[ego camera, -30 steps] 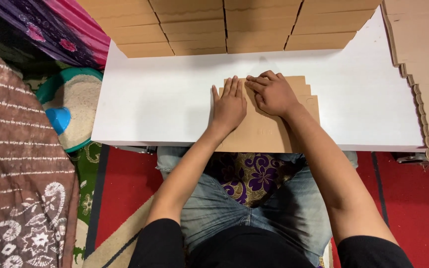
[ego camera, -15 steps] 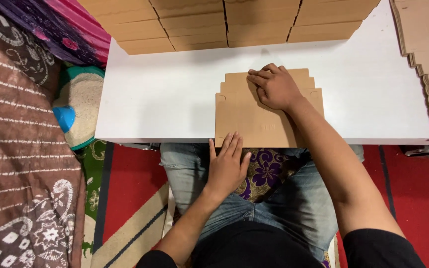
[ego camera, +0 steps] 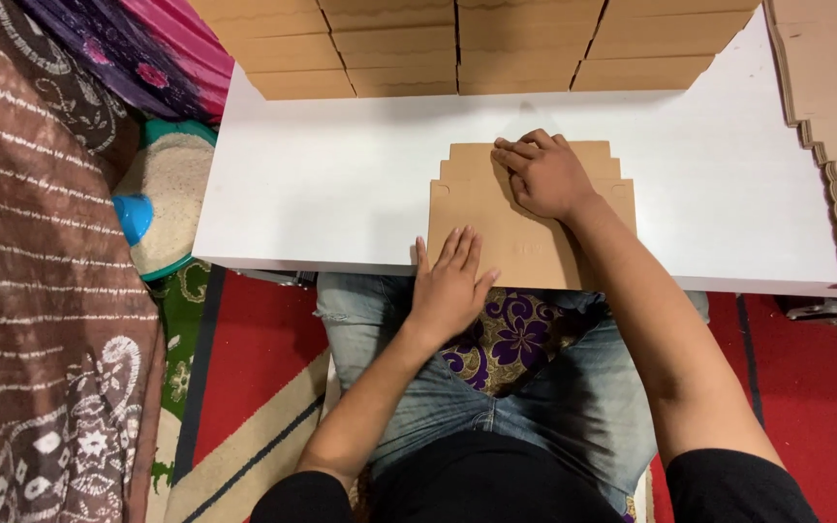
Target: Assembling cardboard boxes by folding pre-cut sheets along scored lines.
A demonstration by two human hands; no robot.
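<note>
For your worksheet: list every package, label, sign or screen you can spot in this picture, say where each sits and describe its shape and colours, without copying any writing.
Flat cardboard blank: on the white table, under the right hand, left hand at its near edge; brown, stepped top.
Stacks of cardboard blanks: along the table's far edge; brown, layered rows.
Side stack of blanks: right end of the table; brown, wavy edges.
No labels, signs or screens show.

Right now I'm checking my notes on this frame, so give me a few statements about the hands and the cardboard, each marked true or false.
1. The right hand presses on the flat cardboard piece. True.
2. The left hand grips a knife. False: it lies open-fingered at the cardboard's near edge.
3. The cardboard lies on a white table. True.
4. Stacked cardboard sits along the table's far edge. True.
5. The table is red. False: white; the rug below is red.
</note>
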